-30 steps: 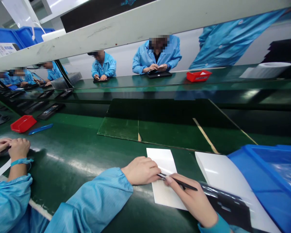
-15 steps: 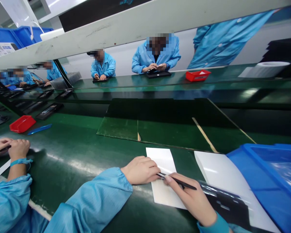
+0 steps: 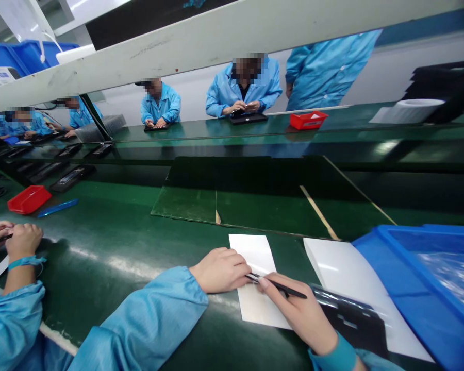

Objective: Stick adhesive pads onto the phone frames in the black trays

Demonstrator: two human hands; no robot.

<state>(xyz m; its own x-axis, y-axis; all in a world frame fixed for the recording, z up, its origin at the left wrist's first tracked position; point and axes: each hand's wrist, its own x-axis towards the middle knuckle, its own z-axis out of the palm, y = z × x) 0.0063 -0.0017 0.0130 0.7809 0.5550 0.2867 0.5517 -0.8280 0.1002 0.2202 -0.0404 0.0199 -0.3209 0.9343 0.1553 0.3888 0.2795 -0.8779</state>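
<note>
My right hand (image 3: 303, 314) grips slim black tweezers (image 3: 290, 291), their narrow tips pointing left. Those tips reach the fingertips of my left hand (image 3: 221, 270). The fingers of that hand are curled and pressed together at the left edge of a white sheet (image 3: 261, 308); whatever they pinch is hidden from me. The sheet lies flat on the green tabletop (image 3: 139, 304), under both hands. Just right of my right hand lies a dark flat panel (image 3: 358, 324) with a glossy clear edge, partly covered by the hand.
A larger white sheet (image 3: 332, 260) lies beside a blue bin (image 3: 394, 273) holding clear plastic. At left, a co-worker's hands (image 3: 23, 239) work near a red tray (image 3: 30, 200) and blue strip (image 3: 58, 207). A beam (image 3: 201, 46) crosses above; more co-workers sit beyond.
The whole view has shifted slightly, so most things appear a little further left. Both hands keep the same pose. A standing person in the background has straightened a little.
</note>
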